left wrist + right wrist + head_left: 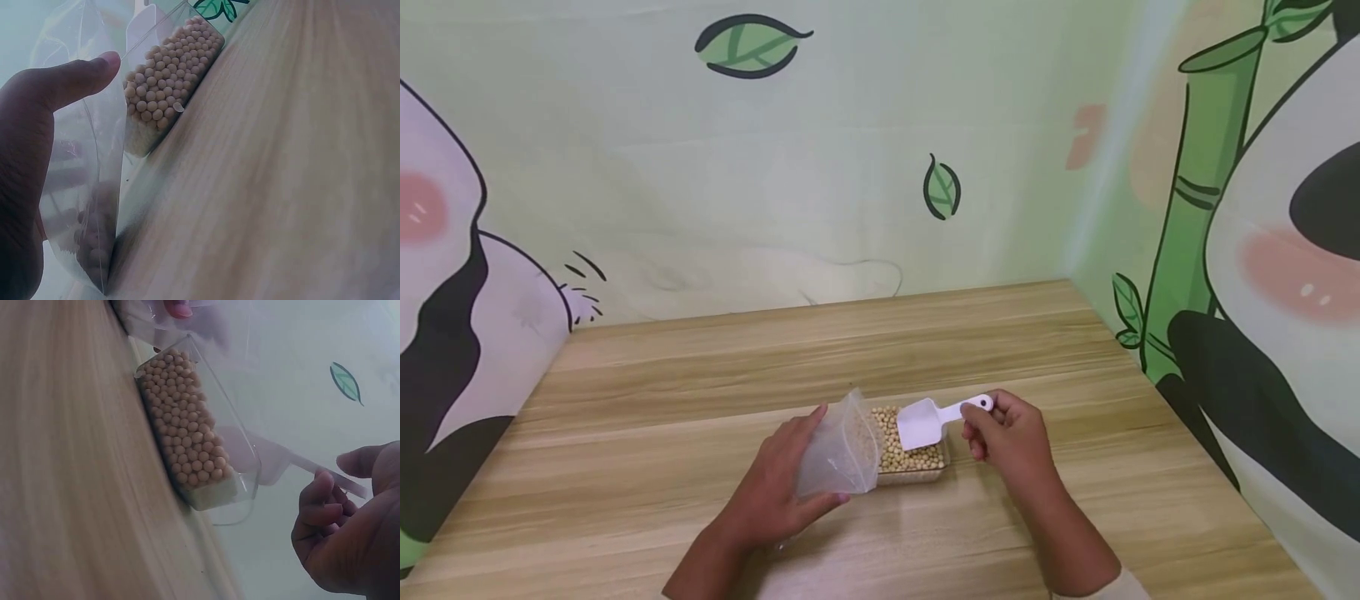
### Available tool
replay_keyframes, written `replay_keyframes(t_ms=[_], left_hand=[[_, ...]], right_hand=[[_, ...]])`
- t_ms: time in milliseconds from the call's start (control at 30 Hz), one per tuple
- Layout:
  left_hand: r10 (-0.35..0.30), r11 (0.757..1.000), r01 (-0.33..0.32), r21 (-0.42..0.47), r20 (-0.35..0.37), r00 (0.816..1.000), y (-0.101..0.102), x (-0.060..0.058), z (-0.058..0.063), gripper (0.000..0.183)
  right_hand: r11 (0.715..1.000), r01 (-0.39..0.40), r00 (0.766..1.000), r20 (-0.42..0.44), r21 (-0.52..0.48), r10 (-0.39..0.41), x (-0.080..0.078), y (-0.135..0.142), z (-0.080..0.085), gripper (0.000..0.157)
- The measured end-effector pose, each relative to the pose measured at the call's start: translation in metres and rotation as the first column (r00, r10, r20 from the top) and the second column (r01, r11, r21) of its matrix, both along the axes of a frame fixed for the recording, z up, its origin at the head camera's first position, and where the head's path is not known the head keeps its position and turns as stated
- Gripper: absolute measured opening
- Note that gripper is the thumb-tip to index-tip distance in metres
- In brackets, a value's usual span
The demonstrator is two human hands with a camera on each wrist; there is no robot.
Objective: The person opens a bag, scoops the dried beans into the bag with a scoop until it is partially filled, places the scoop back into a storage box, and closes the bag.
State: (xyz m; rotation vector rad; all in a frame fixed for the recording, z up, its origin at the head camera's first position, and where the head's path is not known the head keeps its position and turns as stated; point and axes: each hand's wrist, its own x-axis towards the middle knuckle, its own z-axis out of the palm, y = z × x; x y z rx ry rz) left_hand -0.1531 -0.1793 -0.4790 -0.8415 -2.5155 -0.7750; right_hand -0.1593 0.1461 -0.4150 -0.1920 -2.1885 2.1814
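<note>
A clear rectangular container [917,477] filled with soybeans [892,454] stands on the table between the two hands. On its left, my left hand [781,479] grips a clear plastic bag [831,462], thumb on the near side and fingers behind it. The bag's mouth gapes toward the container and overlaps its left end in the head view. A few beans [97,247] show low in the bag in the left wrist view. My right hand [1013,437] pinches the handle end of a white scoop [919,425]. The scoop's blade hangs over the beans.
The wood-grain table [662,400] reaches back to a printed wall [850,150] with leaves. A panda-and-bamboo panel [1202,167] lines the right edge, and another panda print [512,317] borders the left.
</note>
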Motion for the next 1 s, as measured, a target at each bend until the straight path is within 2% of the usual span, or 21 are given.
replay_keyframes(t_ms=[133, 300, 400, 533, 667, 1000], left_hand=[[-0.003, 1.0, 0.003, 0.0, -0.014, 1.0, -0.001, 0.0, 0.0, 0.112], [0.001, 1.0, -0.001, -0.002, -0.011, 1.0, 0.0, 0.001, 0.001, 0.111], [0.003, 1.0, -0.003, -0.004, -0.009, 1.0, 0.0, 0.001, 0.002, 0.111], [0.001, 1.0, -0.001, -0.004, -0.01, 1.0, 0.001, 0.001, 0.002, 0.11], [-0.001, 1.0, 0.001, 0.001, -0.011, 1.0, 0.0, 0.001, 0.001, 0.11], [0.002, 1.0, -0.002, -0.006, 0.005, 1.0, 0.0, -0.001, -0.001, 0.109]], right_hand=[[1.0, -0.012, 0.999, 0.03, -0.01, 0.012, -0.003, -0.001, -0.003, 0.018], [0.999, 0.0, 1.0, -0.026, 0.038, 0.001, -0.006, -0.002, -0.01, 0.013], [1.0, -0.01, 0.999, -0.035, 0.004, 0.011, -0.006, -0.003, -0.011, 0.017], [0.996, -0.059, 0.998, -0.026, -0.067, 0.058, -0.008, -0.004, -0.013, 0.023], [0.994, -0.102, 0.995, -0.026, -0.048, 0.101, -0.009, -0.007, -0.016, 0.026], [0.998, -0.044, 0.998, -0.039, -0.038, 0.042, -0.005, -0.013, -0.016, 0.019]])
